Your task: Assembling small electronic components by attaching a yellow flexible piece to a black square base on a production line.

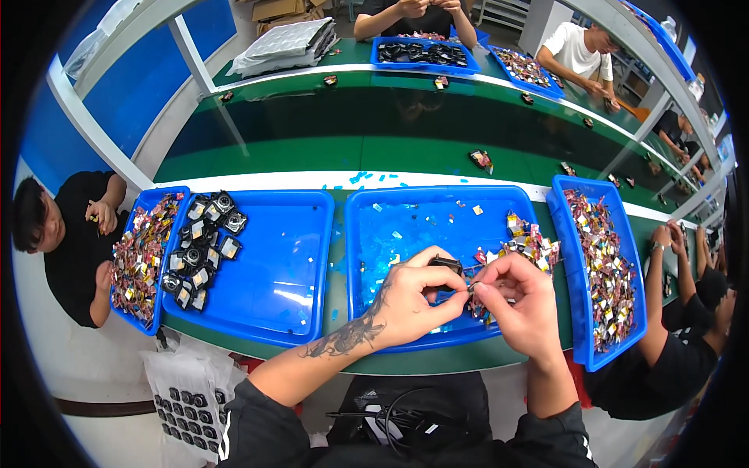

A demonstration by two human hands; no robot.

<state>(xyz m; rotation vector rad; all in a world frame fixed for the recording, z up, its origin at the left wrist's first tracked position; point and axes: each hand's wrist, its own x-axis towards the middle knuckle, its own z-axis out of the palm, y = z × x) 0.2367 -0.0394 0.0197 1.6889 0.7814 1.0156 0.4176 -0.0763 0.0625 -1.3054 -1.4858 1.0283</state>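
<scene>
My left hand (409, 300) and right hand (521, 300) meet over the near edge of the tray (406, 226) straight ahead of me, a small part (446, 265) between them. A heap of small pieces (524, 246) lies in that tray's right corner, behind my right hand. Left of it sits another tray (289, 257) with parts along its left side, and a narrow bin (581, 312) stands to the right.

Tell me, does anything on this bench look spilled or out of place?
Yes: small light-blue scraps lie scattered on the green bench behind the trays, and more litter the middle blue tray, outside any pile. The black parts in the left tray lie jumbled, not lined up.
</scene>
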